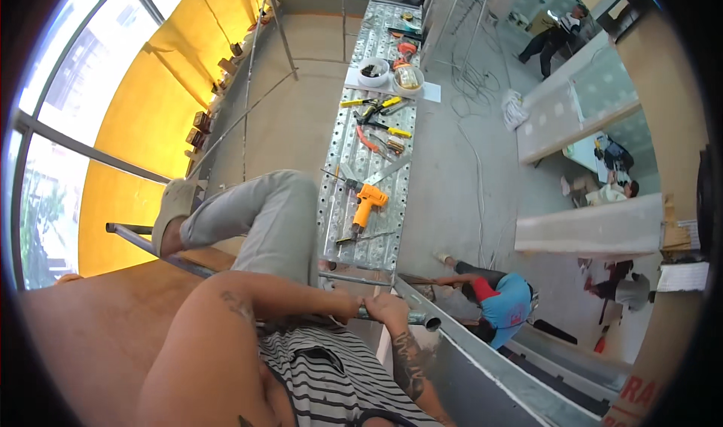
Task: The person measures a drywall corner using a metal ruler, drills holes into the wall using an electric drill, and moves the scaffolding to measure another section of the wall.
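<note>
A grey metal scaffold tube (416,318) runs across in front of my striped shirt, its hollow end pointing right. My right hand (388,311) is wrapped round it near that end. Close beside it, my left hand (345,305) is closed on the same tube, its fingers partly hidden. Ahead of my hands stretches a perforated metal scaffold plank (335,235). On it lie an orange cordless drill (367,204), a flat metal strip (387,169), yellow-and-black hand tools (370,114) and red-handled pliers (367,141). My left foot (175,205) is raised by another tube.
Two white tubs (373,71) of small parts stand farther along the plank. Thin scaffold poles (246,88) rise at left. A person in a blue-and-red shirt (504,312) bends below at right; others work beyond. Cables (476,88) trail over the floor.
</note>
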`<move>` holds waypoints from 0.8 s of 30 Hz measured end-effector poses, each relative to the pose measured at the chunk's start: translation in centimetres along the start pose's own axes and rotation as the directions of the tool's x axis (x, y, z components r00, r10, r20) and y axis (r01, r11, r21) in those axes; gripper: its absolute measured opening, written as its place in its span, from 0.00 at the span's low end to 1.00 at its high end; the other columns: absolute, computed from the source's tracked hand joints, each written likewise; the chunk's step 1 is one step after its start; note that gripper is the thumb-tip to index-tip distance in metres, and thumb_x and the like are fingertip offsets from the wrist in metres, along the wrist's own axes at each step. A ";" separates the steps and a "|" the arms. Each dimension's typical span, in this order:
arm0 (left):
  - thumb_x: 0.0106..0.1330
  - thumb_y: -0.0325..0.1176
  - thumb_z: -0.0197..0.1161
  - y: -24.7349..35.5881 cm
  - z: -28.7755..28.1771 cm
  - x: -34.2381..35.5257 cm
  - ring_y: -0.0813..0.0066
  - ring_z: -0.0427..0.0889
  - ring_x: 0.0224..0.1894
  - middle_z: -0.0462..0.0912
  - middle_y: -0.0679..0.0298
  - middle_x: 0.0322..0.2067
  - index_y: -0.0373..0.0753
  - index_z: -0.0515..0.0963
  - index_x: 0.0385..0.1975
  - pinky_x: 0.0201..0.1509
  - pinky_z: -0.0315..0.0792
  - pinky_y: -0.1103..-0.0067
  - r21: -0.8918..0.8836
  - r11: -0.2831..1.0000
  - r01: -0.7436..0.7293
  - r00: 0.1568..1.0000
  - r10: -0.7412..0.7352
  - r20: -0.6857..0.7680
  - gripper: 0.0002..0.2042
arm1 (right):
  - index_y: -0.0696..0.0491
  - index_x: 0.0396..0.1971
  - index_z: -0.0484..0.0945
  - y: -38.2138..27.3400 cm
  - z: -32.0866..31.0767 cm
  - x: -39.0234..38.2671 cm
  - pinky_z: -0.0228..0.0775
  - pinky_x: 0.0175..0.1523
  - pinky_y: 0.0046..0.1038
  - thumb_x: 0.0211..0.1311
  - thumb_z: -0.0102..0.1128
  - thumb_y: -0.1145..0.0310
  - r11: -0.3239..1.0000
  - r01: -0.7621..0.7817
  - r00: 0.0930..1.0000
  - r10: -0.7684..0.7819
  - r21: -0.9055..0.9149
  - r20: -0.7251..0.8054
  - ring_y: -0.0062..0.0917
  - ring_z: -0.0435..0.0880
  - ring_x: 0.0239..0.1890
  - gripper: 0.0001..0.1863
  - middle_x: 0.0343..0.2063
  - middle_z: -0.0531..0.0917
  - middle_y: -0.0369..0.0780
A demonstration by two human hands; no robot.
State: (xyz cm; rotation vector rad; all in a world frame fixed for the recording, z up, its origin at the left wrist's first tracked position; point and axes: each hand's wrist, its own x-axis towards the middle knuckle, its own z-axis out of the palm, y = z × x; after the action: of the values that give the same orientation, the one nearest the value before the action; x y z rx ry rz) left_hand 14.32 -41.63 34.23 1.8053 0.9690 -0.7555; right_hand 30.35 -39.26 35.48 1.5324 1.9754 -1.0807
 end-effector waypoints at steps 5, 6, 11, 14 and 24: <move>0.54 0.42 0.66 1.2 -0.7 -1.7 0.51 0.81 0.46 0.82 0.53 0.41 0.40 0.63 0.58 0.55 0.62 0.48 0.176 0.984 0.003 0.999 -0.009 0.030 0.32 | 0.55 0.34 0.84 -0.7 -0.9 0.0 0.71 0.52 0.40 0.59 0.37 0.38 0.996 -0.051 0.995 0.057 -0.068 0.081 0.45 0.82 0.44 0.36 0.38 0.83 0.50; 0.55 0.42 0.65 0.1 0.5 -0.1 0.52 0.81 0.47 0.82 0.52 0.42 0.40 0.63 0.58 0.55 0.62 0.49 0.086 0.996 0.016 0.992 -0.005 -0.128 0.31 | 0.56 0.34 0.84 -0.8 -1.2 0.4 0.71 0.51 0.39 0.59 0.36 0.36 0.993 -0.060 0.991 0.071 -0.100 0.111 0.45 0.82 0.44 0.38 0.37 0.84 0.49; 0.55 0.44 0.63 -0.4 -0.7 -1.2 0.57 0.78 0.53 0.79 0.52 0.50 0.40 0.62 0.61 0.56 0.65 0.55 -0.150 0.988 0.037 0.999 -0.034 0.027 0.33 | 0.59 0.33 0.83 0.9 -1.1 4.1 0.72 0.46 0.37 0.61 0.37 0.39 0.989 -0.123 0.780 0.046 0.080 0.624 0.41 0.84 0.38 0.36 0.34 0.84 0.51; 0.56 0.48 0.64 -4.5 -5.0 -5.7 0.54 0.76 0.54 0.77 0.51 0.52 0.43 0.65 0.62 0.57 0.68 0.64 -0.451 0.890 -0.064 0.992 0.008 -0.127 0.33 | 0.60 0.32 0.81 4.5 2.6 5.8 0.72 0.41 0.36 0.62 0.36 0.42 0.994 -0.062 0.815 0.001 0.086 0.580 0.39 0.84 0.31 0.34 0.31 0.84 0.49; 0.59 0.51 0.60 -30.3 12.7 -26.5 0.53 0.80 0.43 0.82 0.52 0.38 0.42 0.81 0.36 0.48 0.71 0.61 -0.572 0.580 0.579 0.582 -0.786 -0.208 0.18 | 0.58 0.47 0.78 2.3 1.7 5.9 0.68 0.54 0.37 0.63 0.36 0.43 0.990 -0.134 0.650 0.052 0.047 0.758 0.44 0.80 0.48 0.34 0.43 0.82 0.53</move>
State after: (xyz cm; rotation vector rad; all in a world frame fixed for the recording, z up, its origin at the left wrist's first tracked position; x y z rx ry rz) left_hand -26.14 -53.03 37.73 1.1346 2.0807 -0.4936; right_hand 30.51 -36.67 29.40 0.9405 1.2466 -1.4792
